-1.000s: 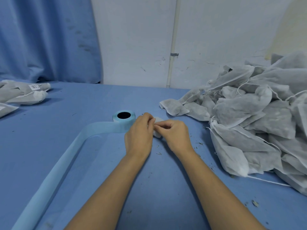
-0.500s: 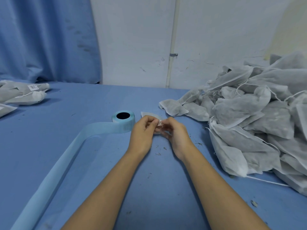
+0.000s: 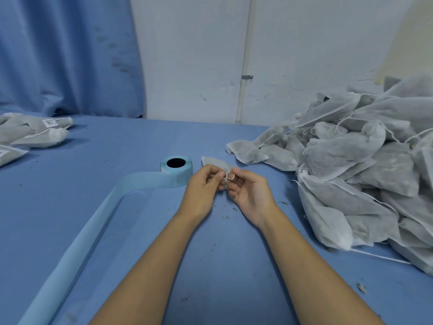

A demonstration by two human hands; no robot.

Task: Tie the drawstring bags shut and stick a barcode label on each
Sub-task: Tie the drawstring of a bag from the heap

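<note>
I look down on the blue bench (image 3: 70, 207), and its right side carries a heap of grey drawstring bags (image 3: 363, 165) with white cords trailing out of it. A pale blue liner strip (image 3: 77, 242) runs long from the near left corner up to the middle, where it joins the label roll (image 3: 176, 168), which stands on end with its dark core facing up. At the far left edge lie a few labelled bags (image 3: 35, 132), one showing a barcode sticker on top. My left hand (image 3: 203, 191) and right hand (image 3: 251, 193) meet just right of the roll, raised a little off the bench. Just beyond them lies one flat bag (image 3: 214, 162), its long axis roughly left to right, one corner pointing far left. Each grip is narrow: the fingertips of both hands pinch one small white label (image 3: 229, 175), curled into a loop, so I cannot tell its long axis.
</note>
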